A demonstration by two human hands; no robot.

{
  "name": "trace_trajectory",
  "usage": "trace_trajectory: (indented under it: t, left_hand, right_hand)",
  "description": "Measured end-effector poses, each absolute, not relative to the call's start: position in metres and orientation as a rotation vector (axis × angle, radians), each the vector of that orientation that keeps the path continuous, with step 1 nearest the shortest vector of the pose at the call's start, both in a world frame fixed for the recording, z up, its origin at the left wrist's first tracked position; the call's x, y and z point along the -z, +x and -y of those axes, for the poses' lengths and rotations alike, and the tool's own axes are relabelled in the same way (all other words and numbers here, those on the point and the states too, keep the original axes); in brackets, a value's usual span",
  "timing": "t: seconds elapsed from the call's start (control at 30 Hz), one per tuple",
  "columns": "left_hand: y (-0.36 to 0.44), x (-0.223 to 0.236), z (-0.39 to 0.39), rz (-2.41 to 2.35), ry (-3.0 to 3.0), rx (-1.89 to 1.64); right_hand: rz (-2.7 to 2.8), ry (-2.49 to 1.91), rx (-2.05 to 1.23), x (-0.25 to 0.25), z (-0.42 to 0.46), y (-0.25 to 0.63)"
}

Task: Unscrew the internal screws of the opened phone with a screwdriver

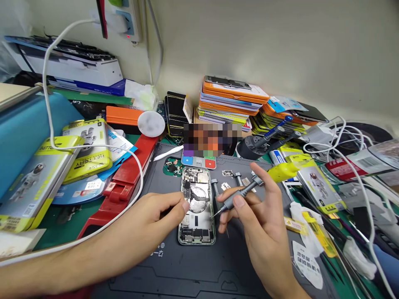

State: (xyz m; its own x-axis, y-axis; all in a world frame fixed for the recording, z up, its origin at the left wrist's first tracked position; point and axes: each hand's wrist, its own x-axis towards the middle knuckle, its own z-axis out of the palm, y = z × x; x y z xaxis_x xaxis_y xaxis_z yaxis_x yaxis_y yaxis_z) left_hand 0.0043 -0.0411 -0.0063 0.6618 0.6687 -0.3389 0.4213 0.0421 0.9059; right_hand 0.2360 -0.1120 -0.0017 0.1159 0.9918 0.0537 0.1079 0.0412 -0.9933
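An opened smartphone point(197, 220) lies on a dark grey work mat point(187, 270), its inner parts, a round coil and a bottom module exposed. My left hand point(168, 214) is at the phone's left edge, thumb and forefinger pressed together; anything between them is hidden. In my right hand point(258, 220) is a slim grey screwdriver point(238, 197), gripped between thumb and fingers. Its thin tip points down-left at the phone's right edge; whether it touches is unclear. More grey screwdrivers point(238, 178) lie partly hidden behind my right hand.
A colour-blocked tray point(199, 162) stands behind the phone, near a small green circuit board point(173, 167). Yellow battery boxes point(87, 149) and a red clamp-like tool point(124, 182) are left. A screwdriver holder point(249, 148), yellow bottle point(283, 171) and white cables point(358, 182) crowd the right.
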Motion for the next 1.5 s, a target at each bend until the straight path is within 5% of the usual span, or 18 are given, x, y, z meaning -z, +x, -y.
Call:
trace_trajectory:
  t: [0.4, 1.0, 1.5]
  left_hand:
    - [0.003, 0.016, 0.035, -0.894, 1.162, -0.367]
    - [0.003, 0.008, 0.038, -0.961, 1.273, -0.319]
    - [0.009, 0.007, 0.030, -0.949, 1.093, -0.601]
  right_hand:
    - [1.286, -1.278, -1.059, 0.007, 0.113, 0.231]
    - [1.338, -1.300, -1.015, 0.013, 0.118, 0.231]
    - [1.942, -1.053, -0.246, 0.017, 0.111, 0.221]
